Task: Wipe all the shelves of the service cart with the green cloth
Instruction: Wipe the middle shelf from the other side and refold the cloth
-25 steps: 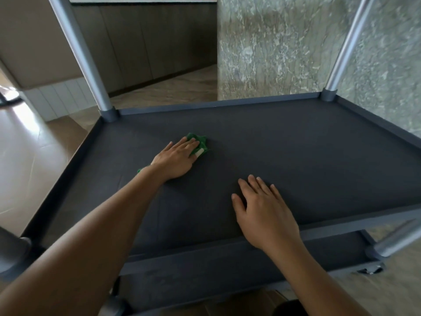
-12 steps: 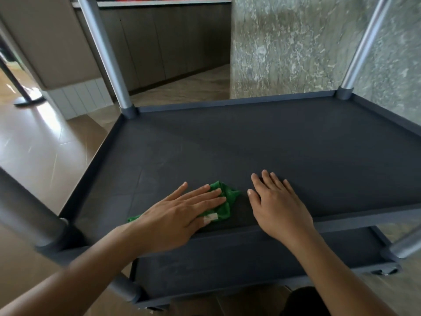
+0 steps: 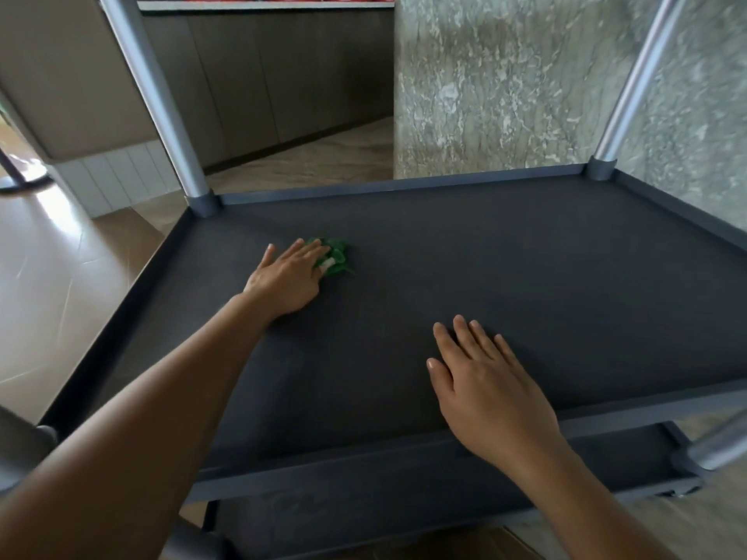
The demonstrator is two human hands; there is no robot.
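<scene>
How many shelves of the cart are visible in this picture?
2. The upper shelf, with the cloth on it; the lower shelf, seen beneath its near edge. Another may be hidden above the view.

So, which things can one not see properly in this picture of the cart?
- green cloth: head view, mostly covered by the left hand that presses on it.
- lower shelf: head view, only its front strip shows; the shelf being wiped hides the rest.
- posts: head view, cut off by the upper edge, so any shelf above is unseen.
</scene>
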